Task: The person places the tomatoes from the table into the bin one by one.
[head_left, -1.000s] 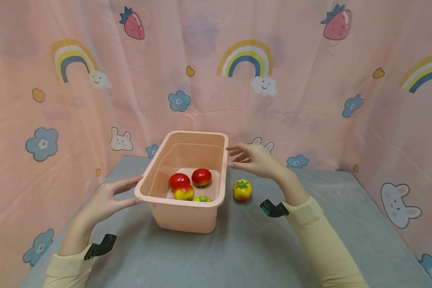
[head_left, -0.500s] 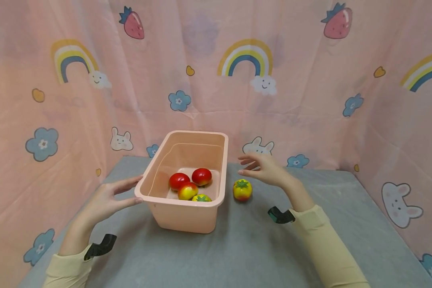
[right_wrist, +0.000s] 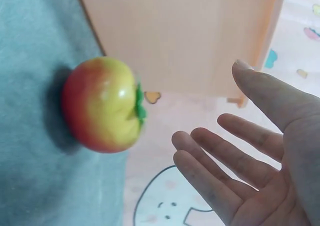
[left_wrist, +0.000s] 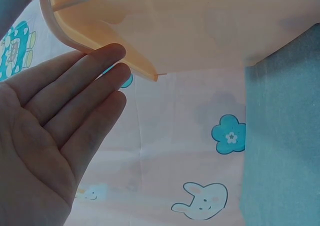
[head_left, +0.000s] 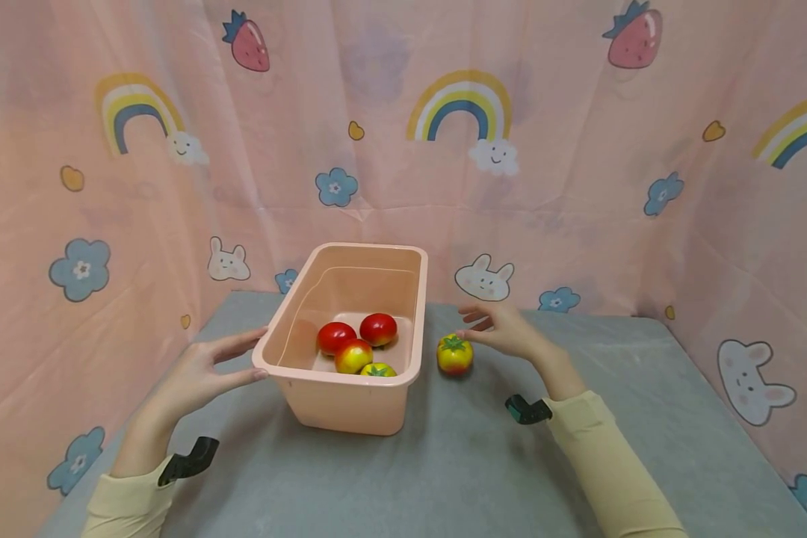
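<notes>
A peach-pink plastic bin [head_left: 350, 403] stands on the grey cloth, tilted in the head view by perspective only. My left hand [head_left: 195, 377] touches its rim at the near left corner; in the left wrist view those fingers [left_wrist: 92, 108] lie straight against the outside. To the bin's right sits a yellow-and-red toy tomato [head_left: 454, 357] with a green leafy top. Just above and right of it hovers my right hand [head_left: 501, 329], fingers spread loosely and holding nothing. A gap separates that hand from the toy tomato [right_wrist: 102, 105] in the right wrist view.
Inside the bin lie several toy fruits: two red ones [head_left: 378, 329], a red-and-yellow one [head_left: 353, 357] and a yellow one with a green top [head_left: 379, 370]. A pink printed curtain [head_left: 403, 202] surrounds the grey tabletop [head_left: 457, 471] behind and at the sides.
My right hand has left the bin's right rim and come down to the right, close to the toy tomato. The red-and-yellow fruit in the bin has rolled slightly right. My left hand stays put.
</notes>
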### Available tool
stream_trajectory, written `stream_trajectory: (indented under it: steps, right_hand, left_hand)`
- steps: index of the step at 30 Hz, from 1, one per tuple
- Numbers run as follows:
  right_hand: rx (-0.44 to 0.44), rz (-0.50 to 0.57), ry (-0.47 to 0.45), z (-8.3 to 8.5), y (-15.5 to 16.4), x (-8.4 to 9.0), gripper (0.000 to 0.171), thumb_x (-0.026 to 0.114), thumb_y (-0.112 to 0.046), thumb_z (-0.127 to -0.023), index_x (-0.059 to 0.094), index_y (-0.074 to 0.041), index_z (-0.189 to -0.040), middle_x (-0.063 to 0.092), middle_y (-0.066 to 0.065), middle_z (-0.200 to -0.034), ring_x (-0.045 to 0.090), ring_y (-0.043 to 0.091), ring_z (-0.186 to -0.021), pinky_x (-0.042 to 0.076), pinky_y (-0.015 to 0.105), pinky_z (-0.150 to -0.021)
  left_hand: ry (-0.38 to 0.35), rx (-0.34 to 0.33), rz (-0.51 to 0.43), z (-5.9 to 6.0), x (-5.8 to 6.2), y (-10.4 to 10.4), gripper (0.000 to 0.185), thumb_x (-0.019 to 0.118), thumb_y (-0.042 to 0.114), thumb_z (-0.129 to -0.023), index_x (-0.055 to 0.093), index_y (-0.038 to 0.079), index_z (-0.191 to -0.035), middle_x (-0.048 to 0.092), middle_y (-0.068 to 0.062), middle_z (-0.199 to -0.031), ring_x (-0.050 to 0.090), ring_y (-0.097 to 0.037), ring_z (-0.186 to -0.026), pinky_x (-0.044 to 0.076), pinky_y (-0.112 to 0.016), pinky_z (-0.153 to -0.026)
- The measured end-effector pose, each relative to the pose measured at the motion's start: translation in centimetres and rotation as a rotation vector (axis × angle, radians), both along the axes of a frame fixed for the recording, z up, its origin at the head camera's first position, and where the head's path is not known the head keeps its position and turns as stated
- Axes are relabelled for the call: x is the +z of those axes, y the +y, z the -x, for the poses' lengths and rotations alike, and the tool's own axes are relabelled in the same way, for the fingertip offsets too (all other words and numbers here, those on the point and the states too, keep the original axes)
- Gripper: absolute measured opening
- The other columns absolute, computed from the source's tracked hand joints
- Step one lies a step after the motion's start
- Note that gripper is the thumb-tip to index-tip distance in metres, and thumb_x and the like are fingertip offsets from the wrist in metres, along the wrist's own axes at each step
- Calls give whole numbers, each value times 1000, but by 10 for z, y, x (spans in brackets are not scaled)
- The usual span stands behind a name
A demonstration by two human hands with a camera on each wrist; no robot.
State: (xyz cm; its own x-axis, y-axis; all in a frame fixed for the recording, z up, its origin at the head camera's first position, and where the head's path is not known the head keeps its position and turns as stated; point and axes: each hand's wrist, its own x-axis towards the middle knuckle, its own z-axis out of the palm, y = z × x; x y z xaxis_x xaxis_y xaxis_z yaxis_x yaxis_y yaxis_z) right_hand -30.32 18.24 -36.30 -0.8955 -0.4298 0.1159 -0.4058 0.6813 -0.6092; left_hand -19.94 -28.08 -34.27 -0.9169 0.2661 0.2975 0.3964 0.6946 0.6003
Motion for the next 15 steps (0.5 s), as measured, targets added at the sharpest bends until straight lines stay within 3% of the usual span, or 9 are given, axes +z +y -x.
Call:
stream_trajectory:
  steps: [6, 15]
  right_hand:
    - [-42, -55, -23, 3, 5, -13, 52, 68, -33, -87, 54, -8, -130, 61, 18, -125, 62, 34, -108, 54, 46, -87]
    - [-69, -55, -106, 8, 9, -34, 57, 68, -37, -86, 52, -7, -132, 56, 20, -131, 59, 37, -112, 53, 48, -90]
  left_hand:
    - [3, 6, 12, 0, 0, -1, 59, 76, 36, -80, 55, 27, -135, 59, 7, -132, 57, -21, -119, 50, -46, -94]
    - [1, -3, 2, 0, -1, -1, 59, 76, 35, -80, 55, 26, -135, 59, 3, -132, 57, -25, -119, 49, -49, -94]
